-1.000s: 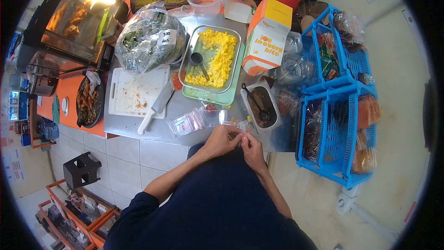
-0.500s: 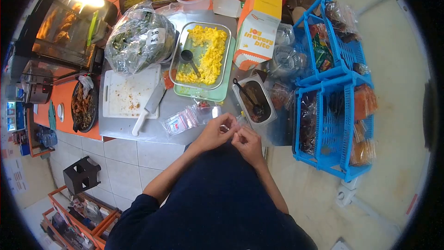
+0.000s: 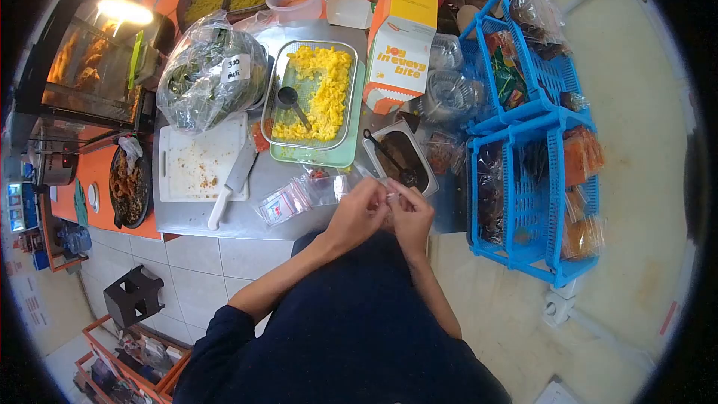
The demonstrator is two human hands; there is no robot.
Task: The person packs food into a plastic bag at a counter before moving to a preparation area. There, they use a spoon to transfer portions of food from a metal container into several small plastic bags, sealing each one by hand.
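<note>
My left hand [image 3: 357,213] and my right hand [image 3: 411,218] are close together at the counter's front edge, fingers pinched. Between them is a small clear plastic bag [image 3: 387,193], mostly hidden by the fingers. Just beyond my right hand a metal container [image 3: 372,151] holds dark sauce and a black ladle [image 3: 389,153]. To the left of my left hand lie clear zip bags [image 3: 284,204] with printed labels. Farther back, a metal tray [image 3: 274,78] of yellow scrambled egg with a black scoop [image 3: 289,97] rests on a green tray [image 3: 351,151].
A knife [image 3: 238,172] lies on a white cutting board [image 3: 176,151] at left, behind it a bag of greens [image 3: 202,78]. A printed food box [image 3: 400,52] and clear tubs [image 3: 452,93] stand at the back. Blue baskets [image 3: 516,206] of packets are at right.
My hands have shifted slightly, fingertips drawing closer together around the small plastic bag. The whole view has moved a little, with the counter items appearing farther left.
</note>
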